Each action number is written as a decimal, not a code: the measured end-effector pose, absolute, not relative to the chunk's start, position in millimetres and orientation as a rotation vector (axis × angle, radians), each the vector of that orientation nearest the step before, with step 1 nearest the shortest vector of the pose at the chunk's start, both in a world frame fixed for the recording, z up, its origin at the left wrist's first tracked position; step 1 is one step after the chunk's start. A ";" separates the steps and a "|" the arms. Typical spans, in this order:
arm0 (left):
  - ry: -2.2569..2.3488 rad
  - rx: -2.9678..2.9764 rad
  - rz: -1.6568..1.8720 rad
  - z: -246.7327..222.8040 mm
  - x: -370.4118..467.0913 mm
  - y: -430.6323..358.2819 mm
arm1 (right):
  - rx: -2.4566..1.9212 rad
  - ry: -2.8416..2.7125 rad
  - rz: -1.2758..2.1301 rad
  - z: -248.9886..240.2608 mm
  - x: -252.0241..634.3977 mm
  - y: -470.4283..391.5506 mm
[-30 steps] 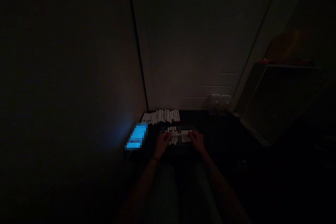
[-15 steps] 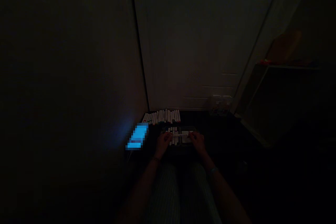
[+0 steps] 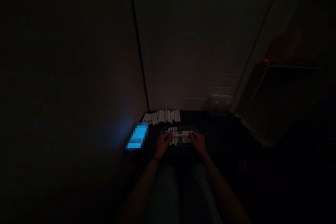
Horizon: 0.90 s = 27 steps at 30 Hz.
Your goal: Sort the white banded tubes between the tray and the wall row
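Note:
A white marker (image 3: 181, 135) lies crosswise between my two hands, above an open case (image 3: 180, 140). My left hand (image 3: 163, 141) is closed on the marker's left end. At its other end, the fingers of my right hand (image 3: 197, 141) pinch it. Several white markers (image 3: 173, 140) stand side by side in the left half of the case. A pale card or label (image 3: 186, 139) shows in the right half, partly behind my right fingers. The dim light hides finer detail.
Behind the case lies a row of several white markers (image 3: 161, 116). A glowing blurred screen (image 3: 137, 136) leans at the left. Two clear containers (image 3: 220, 105) stand against the back wall. On the right is a shelf unit (image 3: 252, 91).

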<state>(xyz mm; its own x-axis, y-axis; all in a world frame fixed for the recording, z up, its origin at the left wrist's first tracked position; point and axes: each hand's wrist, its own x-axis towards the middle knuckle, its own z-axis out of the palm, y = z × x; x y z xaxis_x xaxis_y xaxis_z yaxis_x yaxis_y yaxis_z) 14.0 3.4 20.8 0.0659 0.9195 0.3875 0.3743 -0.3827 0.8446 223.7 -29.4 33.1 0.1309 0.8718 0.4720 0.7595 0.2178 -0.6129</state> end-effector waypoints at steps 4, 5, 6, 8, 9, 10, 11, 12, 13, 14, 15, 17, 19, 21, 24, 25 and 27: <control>1.278 1.829 1.301 19.6 13.5 4.0 | -1.556 -1.642 0.155 32.4 223.0 -29.5; 1.276 1.830 1.308 19.5 13.5 4.1 | -1.557 -1.641 0.154 32.3 222.8 -29.5; 1.277 1.827 1.320 19.5 13.6 4.1 | -1.558 -1.640 0.156 32.1 222.5 -29.4; 1.282 1.819 1.335 19.6 13.8 4.0 | -1.559 -1.633 0.170 31.3 222.3 -28.9; 1.280 1.817 1.336 19.8 13.8 3.9 | -1.558 -1.629 0.178 30.7 222.3 -28.4; 1.271 1.818 1.331 20.0 13.9 3.7 | -1.554 -1.626 0.186 29.9 222.4 -27.8; 1.259 1.819 1.324 20.3 13.9 3.6 | -1.549 -1.625 0.191 28.9 222.6 -27.0; 1.247 1.818 1.317 20.6 13.9 3.4 | -1.544 -1.622 0.192 27.8 222.8 -26.2; 1.240 1.814 1.313 20.9 13.8 3.4 | -1.541 -1.619 0.195 26.7 223.1 -25.5; 1.239 1.806 1.313 21.1 13.8 3.3 | -1.538 -1.614 0.197 25.6 223.4 -24.8; 1.243 1.796 1.317 21.2 13.7 3.4 | -1.535 -1.610 0.201 24.8 223.6 -24.4; 1.254 1.785 1.325 21.2 13.7 3.7 | -1.522 -1.602 0.210 23.8 224.1 -24.1; 1.257 1.794 1.326 21.1 13.8 3.8 | -1.497 -1.598 0.214 23.9 224.5 -24.4; 1.259 1.802 1.320 21.4 14.2 3.4 | -1.479 -1.594 0.214 24.5 224.6 -25.0; 1.264 1.784 1.325 23.2 15.2 1.8 | -1.477 -1.582 0.200 25.4 224.3 -25.8; 1.269 1.779 1.331 24.0 15.5 1.1 | -1.478 -1.580 0.191 25.6 224.1 -26.0; 1.282 1.786 1.337 25.6 15.7 0.1 | -1.480 -1.584 0.174 25.7 223.7 -26.1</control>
<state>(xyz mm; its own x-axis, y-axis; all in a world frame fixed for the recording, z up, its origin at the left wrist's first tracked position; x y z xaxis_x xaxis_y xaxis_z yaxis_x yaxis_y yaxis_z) 15.7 0.1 25.6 0.0450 0.9171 0.3960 0.3573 -0.3850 0.8510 223.7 -26.1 25.7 0.1584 0.8429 0.5142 0.7116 0.2636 -0.6513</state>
